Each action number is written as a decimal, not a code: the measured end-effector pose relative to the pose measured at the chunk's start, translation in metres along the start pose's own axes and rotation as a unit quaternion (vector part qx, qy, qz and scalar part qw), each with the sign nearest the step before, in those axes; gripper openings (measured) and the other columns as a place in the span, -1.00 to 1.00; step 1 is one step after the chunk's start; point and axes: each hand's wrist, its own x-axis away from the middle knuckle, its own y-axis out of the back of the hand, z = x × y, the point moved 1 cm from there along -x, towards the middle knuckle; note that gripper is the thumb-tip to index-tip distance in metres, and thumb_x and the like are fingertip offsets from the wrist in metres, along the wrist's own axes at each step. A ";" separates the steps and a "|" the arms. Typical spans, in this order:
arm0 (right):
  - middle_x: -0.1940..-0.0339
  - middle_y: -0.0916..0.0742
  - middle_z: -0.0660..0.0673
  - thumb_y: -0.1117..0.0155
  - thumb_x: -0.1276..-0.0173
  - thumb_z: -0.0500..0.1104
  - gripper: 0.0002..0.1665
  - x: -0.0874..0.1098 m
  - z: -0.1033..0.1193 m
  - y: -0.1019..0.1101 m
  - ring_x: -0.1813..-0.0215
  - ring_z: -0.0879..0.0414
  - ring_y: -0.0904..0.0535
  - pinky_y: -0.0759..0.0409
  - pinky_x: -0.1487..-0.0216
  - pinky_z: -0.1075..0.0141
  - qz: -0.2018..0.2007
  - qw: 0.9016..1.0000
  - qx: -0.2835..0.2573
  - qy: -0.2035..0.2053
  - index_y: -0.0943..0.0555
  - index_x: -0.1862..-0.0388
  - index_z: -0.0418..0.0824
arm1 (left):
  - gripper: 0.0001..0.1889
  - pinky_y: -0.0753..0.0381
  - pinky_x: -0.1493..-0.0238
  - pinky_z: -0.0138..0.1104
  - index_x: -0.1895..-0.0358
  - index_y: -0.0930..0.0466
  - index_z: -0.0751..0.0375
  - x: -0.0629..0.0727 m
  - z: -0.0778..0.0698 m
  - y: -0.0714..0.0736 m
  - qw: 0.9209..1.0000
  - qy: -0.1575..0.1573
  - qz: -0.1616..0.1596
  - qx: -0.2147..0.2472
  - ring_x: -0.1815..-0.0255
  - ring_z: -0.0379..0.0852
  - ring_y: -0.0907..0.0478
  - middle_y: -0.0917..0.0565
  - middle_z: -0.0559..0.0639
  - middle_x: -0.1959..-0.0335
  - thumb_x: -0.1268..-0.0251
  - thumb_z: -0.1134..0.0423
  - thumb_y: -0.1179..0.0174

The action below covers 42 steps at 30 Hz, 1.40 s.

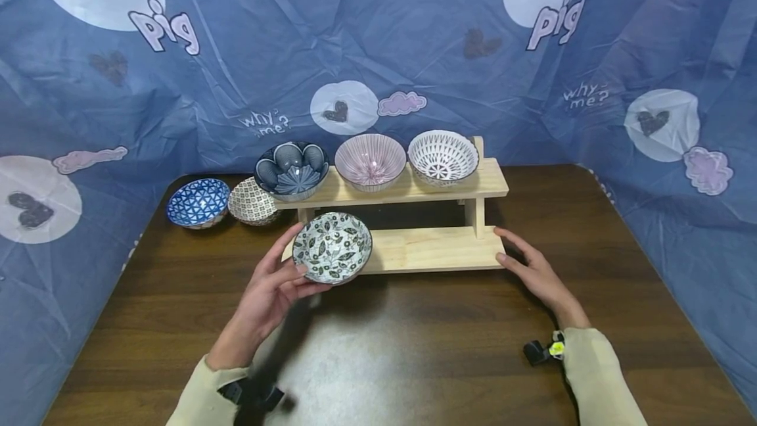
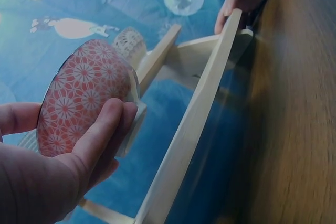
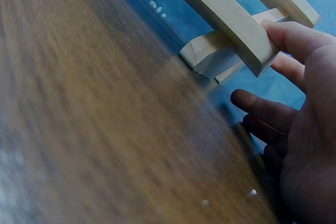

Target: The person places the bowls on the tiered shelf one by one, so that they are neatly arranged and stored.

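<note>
A small bowl (image 1: 332,248) with green leaves inside is gripped at its rim by my left hand (image 1: 269,294), tilted to face me. Its outside (image 2: 84,95), seen in the left wrist view, is red with white flowers. The bowl is held up in front of the left part of a two-tier wooden shelf (image 1: 432,248), overlapping its lower board. At the right end of that board, my right hand (image 1: 541,278) touches the wood with thumb and forefinger, held fairly straight. In the right wrist view the other fingers (image 3: 262,111) hang loosely apart from the board.
On the upper board stand a dark blue bowl (image 1: 292,171), a pink striped bowl (image 1: 370,162) and a black-and-white bowl (image 1: 443,158). Left of the shelf, a blue patterned bowl (image 1: 198,202) and a beige patterned bowl (image 1: 252,202) rest on the brown table (image 1: 426,347). Blue cloth (image 1: 378,31) hangs behind.
</note>
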 end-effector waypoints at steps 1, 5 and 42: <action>-0.59 -0.30 -0.31 -0.17 -0.52 -0.09 -0.32 0.000 0.000 0.000 -0.60 -0.30 -0.06 0.00 -0.56 -0.36 0.000 1.000 0.000 -0.001 -0.27 -0.54 -0.21 | -0.24 -0.76 -0.06 -0.05 -0.57 -0.04 -0.06 -0.001 0.001 -0.001 1.000 0.000 0.001 0.002 -0.05 -0.05 -0.71 -0.48 0.12 -0.22 -0.36 0.61 0.15; -0.59 -0.30 -0.30 -0.17 -0.52 -0.07 -0.31 -0.001 0.001 -0.001 -0.61 -0.29 -0.06 0.02 -0.56 -0.37 0.001 1.000 0.001 -0.004 -0.27 -0.54 -0.20 | -0.24 -0.76 -0.05 -0.04 -0.55 -0.11 -0.10 -0.006 0.006 -0.007 1.000 0.002 0.007 0.002 -0.03 -0.03 -0.72 -0.51 0.15 -0.18 -0.35 0.61 0.16; -0.58 -0.30 -0.32 -0.15 -0.53 -0.06 -0.31 -0.001 0.001 0.000 -0.59 -0.29 -0.12 -0.09 -0.53 -0.31 0.001 1.000 -0.001 -0.007 -0.25 -0.55 -0.20 | -0.12 -0.63 -0.21 0.16 -0.63 0.10 -0.02 -0.049 0.049 -0.065 0.997 0.075 0.007 -0.016 -0.04 0.09 -0.67 -0.18 0.52 -0.49 -0.27 0.61 0.09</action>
